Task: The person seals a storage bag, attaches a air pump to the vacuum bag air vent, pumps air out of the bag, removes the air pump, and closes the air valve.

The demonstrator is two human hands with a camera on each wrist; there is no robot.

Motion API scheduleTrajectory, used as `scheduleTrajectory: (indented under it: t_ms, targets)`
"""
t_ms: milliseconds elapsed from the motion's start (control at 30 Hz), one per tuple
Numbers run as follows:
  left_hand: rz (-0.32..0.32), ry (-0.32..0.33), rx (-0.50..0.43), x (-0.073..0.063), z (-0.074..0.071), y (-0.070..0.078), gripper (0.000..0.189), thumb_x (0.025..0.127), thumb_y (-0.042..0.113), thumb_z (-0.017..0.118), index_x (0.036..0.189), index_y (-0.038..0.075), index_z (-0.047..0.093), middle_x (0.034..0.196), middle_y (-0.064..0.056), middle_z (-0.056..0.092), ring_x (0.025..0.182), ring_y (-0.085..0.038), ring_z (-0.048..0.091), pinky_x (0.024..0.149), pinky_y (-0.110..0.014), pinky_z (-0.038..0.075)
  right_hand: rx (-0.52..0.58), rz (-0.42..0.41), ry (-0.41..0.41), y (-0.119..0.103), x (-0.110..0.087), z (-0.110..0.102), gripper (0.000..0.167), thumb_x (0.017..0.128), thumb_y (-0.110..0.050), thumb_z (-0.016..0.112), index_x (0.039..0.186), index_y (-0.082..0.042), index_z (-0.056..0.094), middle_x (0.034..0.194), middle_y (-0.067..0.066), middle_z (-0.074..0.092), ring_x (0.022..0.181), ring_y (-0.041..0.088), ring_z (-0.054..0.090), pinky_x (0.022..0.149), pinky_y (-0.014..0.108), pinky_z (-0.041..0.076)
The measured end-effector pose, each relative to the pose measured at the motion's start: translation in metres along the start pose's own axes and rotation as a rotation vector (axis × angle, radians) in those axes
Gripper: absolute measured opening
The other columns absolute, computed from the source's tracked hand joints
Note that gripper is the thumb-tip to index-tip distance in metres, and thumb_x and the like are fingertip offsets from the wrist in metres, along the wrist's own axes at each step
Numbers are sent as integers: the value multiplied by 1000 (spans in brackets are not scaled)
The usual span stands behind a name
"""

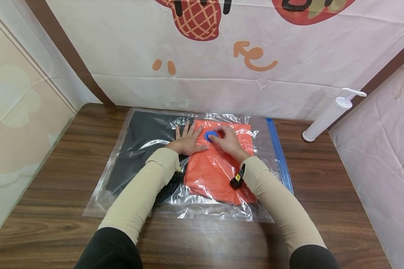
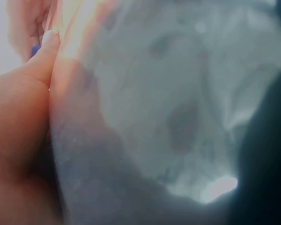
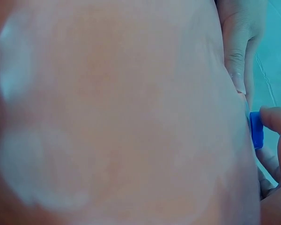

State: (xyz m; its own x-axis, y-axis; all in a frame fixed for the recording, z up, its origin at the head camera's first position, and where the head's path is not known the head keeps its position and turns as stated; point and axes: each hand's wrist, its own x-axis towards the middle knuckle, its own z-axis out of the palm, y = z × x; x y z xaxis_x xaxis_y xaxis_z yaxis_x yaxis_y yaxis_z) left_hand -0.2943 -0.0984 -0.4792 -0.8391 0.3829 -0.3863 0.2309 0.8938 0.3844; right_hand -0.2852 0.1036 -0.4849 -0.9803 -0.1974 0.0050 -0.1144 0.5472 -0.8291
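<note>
A clear plastic vacuum storage bag (image 1: 262,144) lies flat on the table, with a folded black cloth (image 1: 144,134) and a folded orange cloth (image 1: 212,170) inside it. A round blue valve cap (image 1: 207,135) sits on the bag over the orange cloth. My right hand (image 1: 230,142) pinches this cap between thumb and fingers; the right wrist view shows the cap (image 3: 256,130) edge-on beside the fingertips. Just left of it, my left hand (image 1: 187,144) rests on the plastic with its fingers spread, across the border of the two cloths.
A white hand pump (image 1: 326,119) stands at the table's back right corner, leaning in the head view. A blue zip strip (image 1: 278,153) runs along the bag's right edge. Printed cloth hangings (image 1: 205,89) enclose the wooden table (image 1: 330,194) at the back and sides.
</note>
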Motion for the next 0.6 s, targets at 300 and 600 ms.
scheduleTrajectory:
  t_ms: [300, 600]
  targets:
    - [2, 0, 16, -5, -2, 3, 96, 97, 67, 50, 165, 22, -3, 168, -6, -24, 149, -32, -32, 111, -59, -29, -34, 4, 5, 1, 0, 0, 32, 97, -20, 69, 127, -9, 68, 121, 11, 58, 113, 27, 52, 100, 44, 44]
    - [1, -3, 11, 3, 1, -2, 96, 96, 68, 51, 165, 24, -1, 168, -6, -24, 149, -30, -33, 110, -59, -30, -10, -7, -14, 0, -1, -1, 44, 96, -31, 74, 132, -7, 64, 125, 12, 58, 114, 26, 52, 99, 42, 46]
